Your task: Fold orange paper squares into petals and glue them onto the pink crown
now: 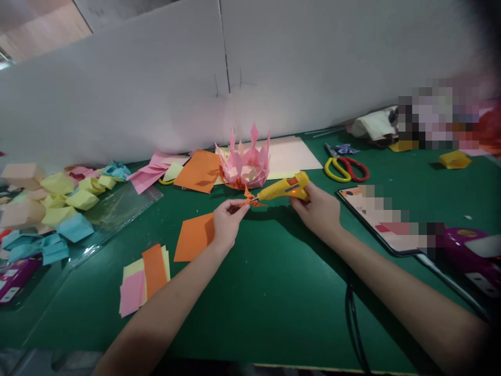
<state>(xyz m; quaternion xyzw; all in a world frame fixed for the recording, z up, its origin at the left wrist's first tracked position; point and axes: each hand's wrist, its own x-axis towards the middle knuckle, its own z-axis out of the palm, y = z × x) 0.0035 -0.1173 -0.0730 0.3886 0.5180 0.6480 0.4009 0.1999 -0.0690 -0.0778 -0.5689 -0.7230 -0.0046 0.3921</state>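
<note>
My right hand (319, 206) is wrapped round the handle of a yellow glue gun (279, 188), its nozzle pointing left. Between the fingertips of my left hand (229, 222) is a small folded orange paper piece (250, 199), and the nozzle tip meets it or hovers just over it; I cannot tell which. Right behind stands a pink folded-paper crown (250, 164) with upright points and some orange folds low on its left side. An orange paper sheet (193, 237) lies partly hidden by my left hand.
Yellow, blue and pink folded papers (70, 198) are heaped at the left on a clear plastic bag (117, 222). Scissors (344, 167) and a phone (379, 219) lie to the right. Small paper sheets (154, 271) sit front left. A black cable (352, 324) crosses the green table (254, 313).
</note>
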